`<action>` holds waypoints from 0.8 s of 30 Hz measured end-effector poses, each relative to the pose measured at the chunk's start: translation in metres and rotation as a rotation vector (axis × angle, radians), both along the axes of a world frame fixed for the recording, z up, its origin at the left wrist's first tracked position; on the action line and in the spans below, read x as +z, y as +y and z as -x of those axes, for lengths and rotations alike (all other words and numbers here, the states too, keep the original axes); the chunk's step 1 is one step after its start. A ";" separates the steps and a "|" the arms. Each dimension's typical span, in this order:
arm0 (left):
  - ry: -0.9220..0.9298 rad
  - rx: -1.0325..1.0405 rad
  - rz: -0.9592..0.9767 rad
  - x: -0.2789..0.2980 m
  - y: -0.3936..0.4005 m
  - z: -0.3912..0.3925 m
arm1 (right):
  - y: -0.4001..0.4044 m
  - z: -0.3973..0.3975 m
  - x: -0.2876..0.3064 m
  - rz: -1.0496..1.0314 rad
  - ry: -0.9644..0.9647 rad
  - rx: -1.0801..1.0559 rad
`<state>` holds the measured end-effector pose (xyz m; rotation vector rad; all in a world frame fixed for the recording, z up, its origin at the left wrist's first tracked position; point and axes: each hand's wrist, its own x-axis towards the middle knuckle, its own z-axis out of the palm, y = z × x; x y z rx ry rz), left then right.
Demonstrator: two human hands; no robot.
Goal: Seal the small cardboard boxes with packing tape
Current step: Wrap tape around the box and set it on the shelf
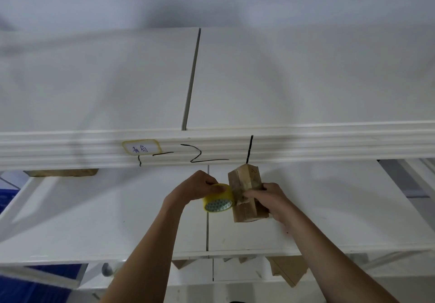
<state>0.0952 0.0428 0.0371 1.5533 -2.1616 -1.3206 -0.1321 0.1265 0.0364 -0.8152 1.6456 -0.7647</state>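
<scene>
Yellow roll of packing tape point(219, 198) gripped by left hand point(196, 188) touches small brown cardboard box point(247, 196) clasped above white table point(117, 220) by right hand point(268, 199); unsupported, the strip may wrinkle or skew

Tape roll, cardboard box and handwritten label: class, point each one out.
tape roll point(218, 198), head view, on its yellow outer band.
cardboard box point(247, 209), head view, on its lower front face.
handwritten label point(140, 147), head view, on its white middle.

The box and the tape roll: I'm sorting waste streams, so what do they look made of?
The small box, held by the right hand, looks like plain brown cardboard, matte, with a glossy strip that suggests tape. The tape roll in the left hand looks like shiny yellowish plastic film; its core is unclear.
</scene>
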 end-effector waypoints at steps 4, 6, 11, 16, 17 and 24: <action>-0.024 -0.008 -0.007 0.000 -0.006 0.000 | 0.001 0.001 0.001 -0.011 -0.039 -0.007; -0.121 -0.011 0.037 -0.001 -0.008 -0.002 | 0.003 0.003 0.004 -0.011 -0.096 -0.019; -0.294 0.064 0.137 -0.014 -0.004 -0.010 | 0.003 0.006 0.013 0.028 -0.193 0.004; -0.257 0.047 0.092 -0.013 -0.003 -0.005 | 0.007 0.012 0.013 0.035 -0.282 0.020; -0.255 0.036 0.065 -0.013 -0.004 -0.005 | 0.008 0.013 0.012 0.042 -0.296 0.023; -0.078 -0.005 -0.062 -0.009 -0.004 0.002 | 0.010 0.013 0.014 0.059 -0.465 0.079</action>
